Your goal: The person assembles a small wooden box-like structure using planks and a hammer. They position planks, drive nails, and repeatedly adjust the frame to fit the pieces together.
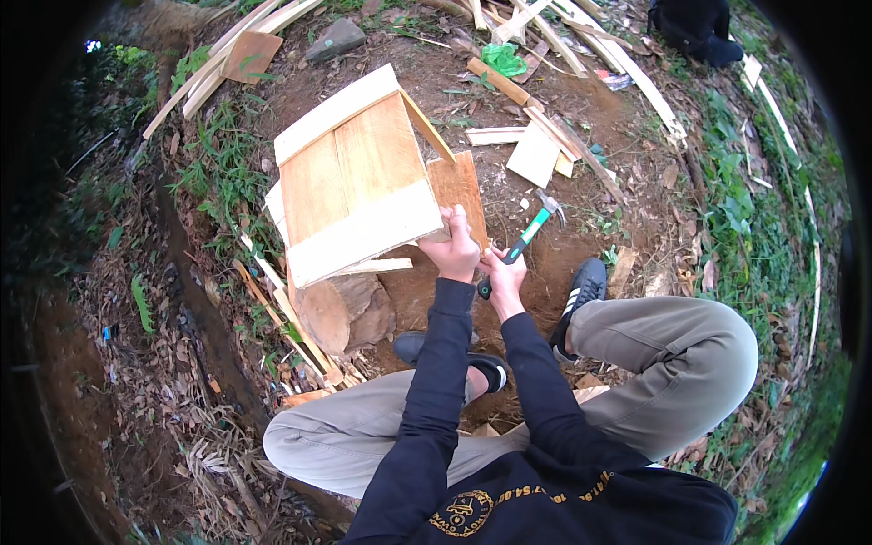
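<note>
Box [359,163] of pale planks, tilted, up ahead and a little left of centre, its near side above a cut log [341,313]; whether it rests there, cannot tell. Left grip [458,247] curled round the near right corner of the box, thumb over the edge, closed on the wood. Right grip [502,277] just beside it, folded about the handle of a hammer [536,225] (green and black, metal head pointing up and to the right); fingertips close to the lower end of a darker brown board [459,186] at the box's open side. Whether they also pinch something small, cannot tell.

Ground: bare brown soil [409,295] between two feet in dark shoes. Beyond the hammer, a loose square of pale board [534,154]; farther out, crumpled green plastic [502,60] among long strips. Grey stone [336,41] at upper left, past the box.
</note>
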Demonstrator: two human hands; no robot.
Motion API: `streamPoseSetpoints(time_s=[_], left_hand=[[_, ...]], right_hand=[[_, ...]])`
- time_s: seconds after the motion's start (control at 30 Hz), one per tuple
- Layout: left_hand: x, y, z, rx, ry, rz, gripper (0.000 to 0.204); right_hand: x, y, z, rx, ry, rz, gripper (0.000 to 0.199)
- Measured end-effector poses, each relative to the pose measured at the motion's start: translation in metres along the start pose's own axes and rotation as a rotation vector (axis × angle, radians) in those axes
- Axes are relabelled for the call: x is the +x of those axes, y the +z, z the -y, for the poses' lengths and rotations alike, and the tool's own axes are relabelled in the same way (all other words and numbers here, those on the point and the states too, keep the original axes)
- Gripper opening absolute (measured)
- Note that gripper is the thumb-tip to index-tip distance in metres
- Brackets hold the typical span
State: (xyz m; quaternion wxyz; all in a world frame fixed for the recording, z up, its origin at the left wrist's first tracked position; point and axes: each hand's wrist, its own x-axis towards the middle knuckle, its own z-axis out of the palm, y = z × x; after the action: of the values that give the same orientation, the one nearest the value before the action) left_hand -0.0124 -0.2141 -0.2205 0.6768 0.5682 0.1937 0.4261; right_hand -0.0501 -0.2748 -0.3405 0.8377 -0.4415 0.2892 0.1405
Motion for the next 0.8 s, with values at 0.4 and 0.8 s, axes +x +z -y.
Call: streamPoseSetpoints(time_s=[0.4, 0.8], left_hand=[[-0.004, -0.028, 0.037, 0.149, 0.124, 0.169, 0.016], [-0.016, -0.024, 0.0, 0.209, -0.146, 0.456, 0.018]], right_hand=[[0.007, -0.001, -0.002, -0.253, -0.027, 0.013, 0.023], [0.004, -0.021, 0.037, -0.595, -0.23, 0.03, 0.02]])
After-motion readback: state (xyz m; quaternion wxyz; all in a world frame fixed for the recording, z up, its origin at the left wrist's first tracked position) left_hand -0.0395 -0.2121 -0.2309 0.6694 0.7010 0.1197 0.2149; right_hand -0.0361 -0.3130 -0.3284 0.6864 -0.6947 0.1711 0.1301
